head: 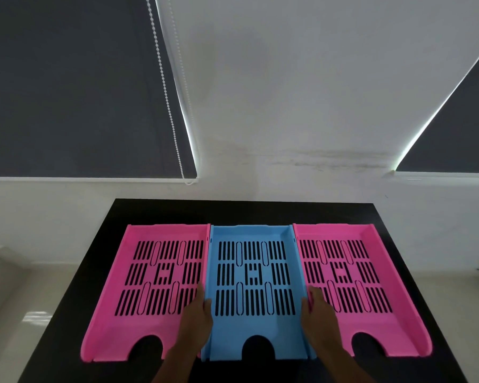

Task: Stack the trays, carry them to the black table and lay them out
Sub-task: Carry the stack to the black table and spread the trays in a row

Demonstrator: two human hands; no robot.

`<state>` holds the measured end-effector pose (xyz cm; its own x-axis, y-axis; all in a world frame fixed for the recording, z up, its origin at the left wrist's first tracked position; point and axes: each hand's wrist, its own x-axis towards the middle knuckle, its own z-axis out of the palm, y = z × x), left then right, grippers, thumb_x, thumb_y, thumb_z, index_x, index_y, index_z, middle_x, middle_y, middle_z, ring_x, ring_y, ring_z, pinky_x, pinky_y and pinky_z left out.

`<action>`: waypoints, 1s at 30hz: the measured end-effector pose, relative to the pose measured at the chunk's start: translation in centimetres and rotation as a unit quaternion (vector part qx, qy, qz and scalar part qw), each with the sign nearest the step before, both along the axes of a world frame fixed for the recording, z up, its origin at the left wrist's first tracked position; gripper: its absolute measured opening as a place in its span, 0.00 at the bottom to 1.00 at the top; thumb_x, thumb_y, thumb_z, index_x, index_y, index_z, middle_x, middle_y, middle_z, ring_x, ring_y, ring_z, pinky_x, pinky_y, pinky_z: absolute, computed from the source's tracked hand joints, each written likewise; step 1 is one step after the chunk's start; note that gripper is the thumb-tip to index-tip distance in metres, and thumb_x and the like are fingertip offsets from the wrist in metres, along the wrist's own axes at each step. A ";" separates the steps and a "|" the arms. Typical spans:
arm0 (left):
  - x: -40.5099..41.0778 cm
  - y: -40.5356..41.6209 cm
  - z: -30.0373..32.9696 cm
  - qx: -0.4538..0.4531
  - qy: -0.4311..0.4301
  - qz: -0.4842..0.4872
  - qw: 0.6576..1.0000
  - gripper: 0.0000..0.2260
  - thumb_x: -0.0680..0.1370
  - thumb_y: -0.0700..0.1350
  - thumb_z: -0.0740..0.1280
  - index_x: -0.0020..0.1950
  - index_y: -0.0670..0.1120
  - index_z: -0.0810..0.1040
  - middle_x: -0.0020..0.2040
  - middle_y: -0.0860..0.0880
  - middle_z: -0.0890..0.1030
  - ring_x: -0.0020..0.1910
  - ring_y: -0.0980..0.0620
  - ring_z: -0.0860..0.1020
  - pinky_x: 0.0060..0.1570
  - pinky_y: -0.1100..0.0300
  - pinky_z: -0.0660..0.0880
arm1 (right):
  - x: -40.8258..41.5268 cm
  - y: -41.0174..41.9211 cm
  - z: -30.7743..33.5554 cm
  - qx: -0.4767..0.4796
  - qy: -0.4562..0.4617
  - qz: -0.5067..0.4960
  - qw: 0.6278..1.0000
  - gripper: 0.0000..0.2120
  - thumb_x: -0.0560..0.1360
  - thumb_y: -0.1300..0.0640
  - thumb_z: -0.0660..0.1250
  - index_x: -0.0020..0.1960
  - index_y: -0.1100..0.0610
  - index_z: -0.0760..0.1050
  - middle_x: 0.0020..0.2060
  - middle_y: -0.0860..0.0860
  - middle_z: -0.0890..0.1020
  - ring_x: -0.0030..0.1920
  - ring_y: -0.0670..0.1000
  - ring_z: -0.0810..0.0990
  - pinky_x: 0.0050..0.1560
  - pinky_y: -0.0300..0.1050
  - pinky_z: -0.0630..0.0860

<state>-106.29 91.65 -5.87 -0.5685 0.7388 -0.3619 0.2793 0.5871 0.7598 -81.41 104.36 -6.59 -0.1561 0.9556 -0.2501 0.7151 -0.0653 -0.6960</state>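
three trays lay side by side on the black table [108, 230]; the left hand [195, 319] and right hand [317, 317] gripped the blue tray [256, 324] by its side walls, between two pink trays [116, 322].

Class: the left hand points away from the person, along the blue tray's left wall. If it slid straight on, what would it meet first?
Probably nothing new: the left hand would follow the seam between the blue tray and left pink tray, then reach bare black table. Depth is unclear.

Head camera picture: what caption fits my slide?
Both hands, left hand and right hand, grip the blue slotted plastic tray between two pink slotted plastic trays on the black table.
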 end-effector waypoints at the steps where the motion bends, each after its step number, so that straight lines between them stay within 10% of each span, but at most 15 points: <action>1: 0.0 0.0 -0.1 0.000 -0.001 0.000 1.000 0.26 0.83 0.43 0.57 0.79 0.45 0.51 0.28 0.51 0.67 0.22 0.61 0.63 0.21 0.68 0.64 | 0.1 0.1 0.0 0.001 0.000 0.004 1.000 0.11 0.82 0.60 0.60 0.63 0.60 0.71 0.33 0.51 0.80 0.28 0.45 0.79 0.28 0.35 0.76; 30: -0.9 6.9 1.7 -0.013 0.019 0.005 1.000 0.23 0.83 0.42 0.59 0.77 0.41 0.59 0.29 0.51 0.69 0.23 0.59 0.65 0.19 0.68 0.66 | -1.0 5.7 0.1 -0.007 0.013 -0.039 0.999 0.04 0.82 0.59 0.60 0.52 0.59 0.72 0.33 0.54 0.80 0.27 0.47 0.79 0.26 0.36 0.77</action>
